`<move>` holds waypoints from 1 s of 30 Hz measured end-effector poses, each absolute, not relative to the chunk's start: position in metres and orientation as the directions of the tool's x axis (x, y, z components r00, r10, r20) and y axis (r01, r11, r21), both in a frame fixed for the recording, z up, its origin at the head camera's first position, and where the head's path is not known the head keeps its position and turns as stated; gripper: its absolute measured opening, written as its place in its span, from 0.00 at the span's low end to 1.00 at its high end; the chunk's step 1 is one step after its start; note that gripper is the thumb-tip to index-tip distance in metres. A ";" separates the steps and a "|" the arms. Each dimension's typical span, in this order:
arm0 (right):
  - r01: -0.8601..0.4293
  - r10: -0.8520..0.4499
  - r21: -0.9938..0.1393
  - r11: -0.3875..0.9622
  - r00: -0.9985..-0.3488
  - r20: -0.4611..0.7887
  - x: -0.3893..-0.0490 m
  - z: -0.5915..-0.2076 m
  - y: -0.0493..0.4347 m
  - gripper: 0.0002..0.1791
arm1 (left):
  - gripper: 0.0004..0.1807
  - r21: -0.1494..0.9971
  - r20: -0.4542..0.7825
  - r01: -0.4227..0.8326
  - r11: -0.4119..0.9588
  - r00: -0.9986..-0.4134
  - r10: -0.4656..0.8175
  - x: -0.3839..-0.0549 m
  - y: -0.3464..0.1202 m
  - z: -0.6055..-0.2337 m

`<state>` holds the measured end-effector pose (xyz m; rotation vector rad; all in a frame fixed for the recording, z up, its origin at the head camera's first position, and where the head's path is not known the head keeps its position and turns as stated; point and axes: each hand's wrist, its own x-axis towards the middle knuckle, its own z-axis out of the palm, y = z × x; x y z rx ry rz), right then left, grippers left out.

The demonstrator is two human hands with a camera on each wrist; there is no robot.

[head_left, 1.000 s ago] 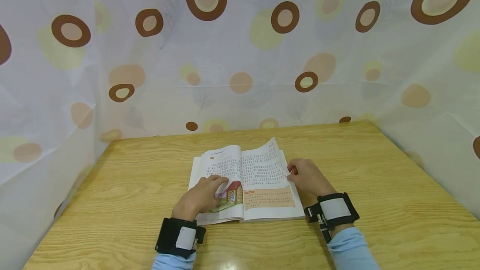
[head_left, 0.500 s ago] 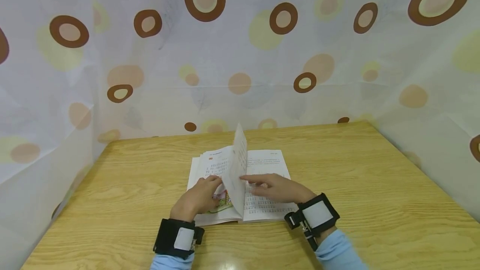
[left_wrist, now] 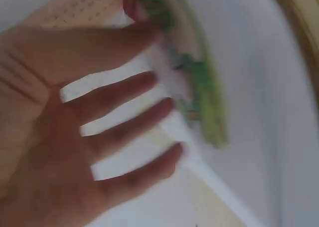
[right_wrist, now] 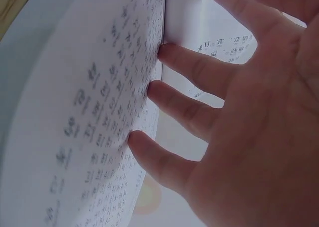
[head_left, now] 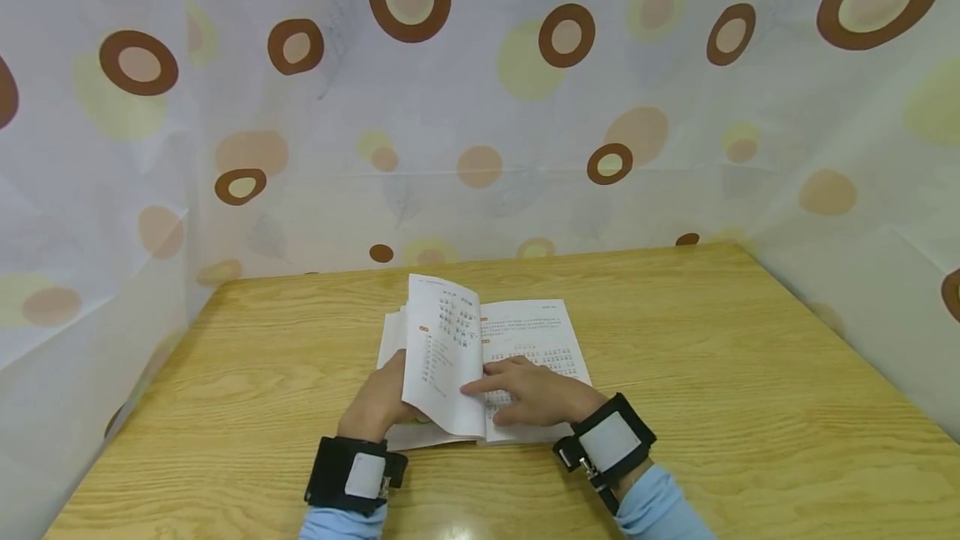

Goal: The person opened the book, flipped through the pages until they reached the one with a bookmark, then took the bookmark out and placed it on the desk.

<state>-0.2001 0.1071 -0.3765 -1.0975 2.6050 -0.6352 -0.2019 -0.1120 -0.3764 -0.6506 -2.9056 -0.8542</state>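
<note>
An open book (head_left: 532,332) with printed text lies on the table. One page (head_left: 442,340) is raised and bowed over its left half. My left hand (head_left: 377,398) is on that left side, its fingers hidden under the page in the head view. In the left wrist view its fingers (left_wrist: 134,127) are spread and fairly straight above a coloured picture (left_wrist: 207,100). My right hand (head_left: 543,394) is over the right-hand page near the spine. Seen from the right wrist, its extended fingers (right_wrist: 194,72) meet the printed side of a page (right_wrist: 94,117).
Wood-grain table (head_left: 697,340) surrounds the book. A white sheet with brown and yellow circles (head_left: 480,165) hangs behind the table and along both sides. Black straps (head_left: 611,444) are on both wrists, above light blue sleeves (head_left: 663,511).
The page has swung from the right side, through upright, over to the left above my left hand. My right hand has moved left from the book's right edge to near the spine.
</note>
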 end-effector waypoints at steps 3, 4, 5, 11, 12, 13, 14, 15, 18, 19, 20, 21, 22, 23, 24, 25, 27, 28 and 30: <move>-0.608 -0.718 -0.482 0.631 -0.693 -0.067 -0.200 -0.376 0.107 0.26 | 0.29 0.347 0.371 0.420 0.839 -0.882 0.289 -0.207 -0.116 -0.370; -0.605 -0.716 -0.482 0.634 -0.694 -0.069 -0.200 -0.375 0.107 0.26 | 0.26 0.321 0.442 0.421 0.849 -0.859 0.259 -0.209 -0.117 -0.368; -0.603 -0.714 -0.483 0.635 -0.696 -0.071 -0.200 -0.375 0.107 0.26 | 0.25 0.310 0.495 0.417 0.855 -0.838 0.229 -0.210 -0.118 -0.365; -0.604 -0.710 -0.468 0.644 -0.701 -0.071 -0.201 -0.378 0.105 0.26 | 0.21 0.327 0.454 0.465 0.823 -0.841 0.294 -0.212 -0.117 -0.366; -0.609 -0.711 -0.461 0.645 -0.699 -0.072 -0.201 -0.378 0.105 0.26 | 0.21 0.325 0.390 0.474 0.818 -0.855 0.340 -0.211 -0.115 -0.368; -0.614 -0.714 -0.457 0.644 -0.696 -0.071 -0.202 -0.378 0.105 0.26 | 0.23 0.326 0.313 0.481 0.814 -0.867 0.387 -0.211 -0.113 -0.371; -0.618 -0.717 -0.452 0.643 -0.694 -0.072 -0.202 -0.378 0.106 0.26 | 0.26 0.332 0.240 0.489 0.807 -0.871 0.429 -0.210 -0.111 -0.373; -0.621 -0.719 -0.449 0.642 -0.691 -0.072 -0.202 -0.378 0.106 0.26 | 0.29 0.349 0.167 0.490 0.799 -0.871 0.461 -0.209 -0.109 -0.376; -0.631 -0.726 -0.444 0.636 -0.685 -0.067 -0.202 -0.378 0.106 0.26 | 0.32 0.404 -0.007 0.451 0.796 -0.869 0.496 -0.207 -0.105 -0.380; -0.632 -0.726 -0.444 0.635 -0.684 -0.066 -0.202 -0.378 0.106 0.26 | 0.31 0.413 -0.036 0.440 0.797 -0.867 0.497 -0.207 -0.105 -0.380; -0.632 -0.727 -0.444 0.635 -0.684 -0.065 -0.203 -0.378 0.106 0.26 | 0.30 0.420 -0.050 0.433 0.798 -0.867 0.496 -0.206 -0.104 -0.380; -0.633 -0.727 -0.443 0.635 -0.684 -0.064 -0.203 -0.378 0.106 0.26 | 0.30 0.425 -0.058 0.426 0.799 -0.868 0.494 -0.206 -0.104 -0.379; -0.633 -0.726 -0.441 0.636 -0.685 -0.064 -0.203 -0.378 0.106 0.26 | 0.29 0.424 -0.062 0.421 0.802 -0.870 0.490 -0.206 -0.104 -0.379; -0.633 -0.725 -0.439 0.638 -0.686 -0.064 -0.203 -0.378 0.106 0.26 | 0.29 0.421 -0.063 0.419 0.804 -0.871 0.487 -0.206 -0.104 -0.379; -0.631 -0.722 -0.435 0.642 -0.689 -0.064 -0.203 -0.378 0.106 0.27 | 0.29 0.420 -0.062 0.418 0.805 -0.872 0.485 -0.206 -0.104 -0.379; -0.628 -0.716 -0.431 0.648 -0.696 -0.063 -0.203 -0.378 0.106 0.28 | 0.29 0.421 -0.061 0.418 0.805 -0.872 0.485 -0.205 -0.104 -0.379; -0.609 -0.688 -0.419 0.673 -0.724 -0.054 -0.204 -0.378 0.106 0.31 | 0.29 0.422 -0.061 0.417 0.805 -0.873 0.485 -0.205 -0.104 -0.378; -0.594 -0.666 -0.408 0.694 -0.744 -0.050 -0.204 -0.379 0.107 0.33 | 0.29 0.421 -0.062 0.416 0.806 -0.873 0.483 -0.205 -0.103 -0.378; -0.561 -0.617 -0.380 0.735 -0.786 -0.032 -0.205 -0.379 0.109 0.34 | 0.29 0.417 -0.061 0.412 0.810 -0.877 0.477 -0.205 -0.103 -0.378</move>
